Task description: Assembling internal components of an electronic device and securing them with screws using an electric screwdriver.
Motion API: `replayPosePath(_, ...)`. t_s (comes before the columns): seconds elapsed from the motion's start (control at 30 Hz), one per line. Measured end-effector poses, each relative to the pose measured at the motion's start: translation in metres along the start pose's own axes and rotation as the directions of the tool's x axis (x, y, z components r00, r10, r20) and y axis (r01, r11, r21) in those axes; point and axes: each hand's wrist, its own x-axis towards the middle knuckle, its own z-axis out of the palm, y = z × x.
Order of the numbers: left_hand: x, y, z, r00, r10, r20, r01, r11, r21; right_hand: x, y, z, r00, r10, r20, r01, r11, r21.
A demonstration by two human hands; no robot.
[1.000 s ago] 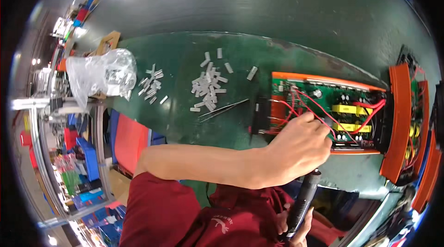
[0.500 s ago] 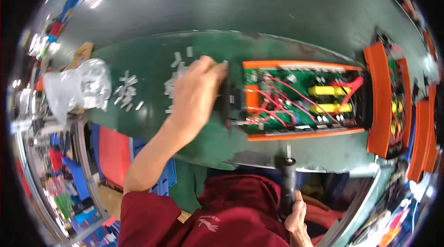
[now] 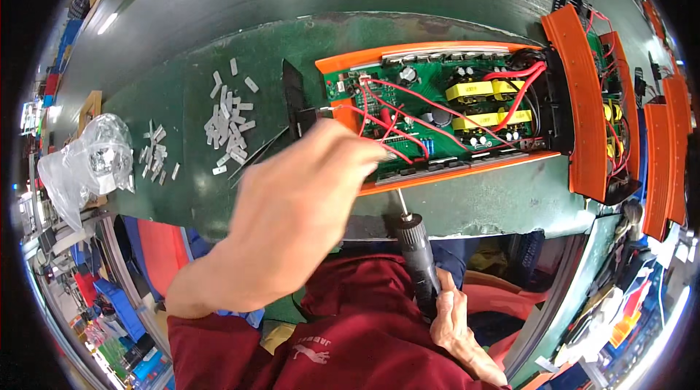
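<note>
Just beyond the fingers of your left hand [image 3: 295,207] lies the open orange-sided unit [image 3: 441,109], its green board facing up and its red wires [image 3: 386,121] looping close by the fingertips. Those fingers look drawn in near the corner closest to you, but they are blurred: whether they pinch anything, you cannot tell.

Below and to the right of them, the fingers of your right hand [image 3: 450,317] wrap the grip of the black power driver [image 3: 417,244], its bit [image 3: 402,202] pointing up near the unit's front edge. Contact at the tip is unclear.

With 2 hands this near each other, hold the bit clear of your left fingers and the loose wires; a slip could nick the insulation. Guide any wire by its covered length with a light touch, since a tug may strain the joints. Let your left wrist clear the tweezers [image 3: 271,143] beside it and the pale blocks [image 3: 232,124] farther left on the green surface [image 3: 496,204], so nothing gets knocked or scattered.
</note>
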Motion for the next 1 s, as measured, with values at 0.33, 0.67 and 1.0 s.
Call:
replayPosePath(0.33, 0.021, 0.000, 0.022, 0.943, 0.144, 0.300, -0.244, 0.913, 0.328, 0.001, -0.005, 0.006, 0.991, 0.106, 0.075, -0.119, 0.973, 0.200)
replayPosePath(0.67, 0.027, -0.003, 0.019, 0.940, 0.176, 0.292, -0.240, 0.950, 0.200, -0.001, 0.008, 0.010, 0.964, 0.080, 0.253, -0.211, 0.811, 0.546)
replayPosePath(1.0, 0.025, -0.009, 0.017, 0.934, 0.210, 0.290, -0.258, 0.956, 0.137, 0.000, -0.004, 0.010, 0.956, 0.140, 0.257, -0.258, 0.818, 0.515)
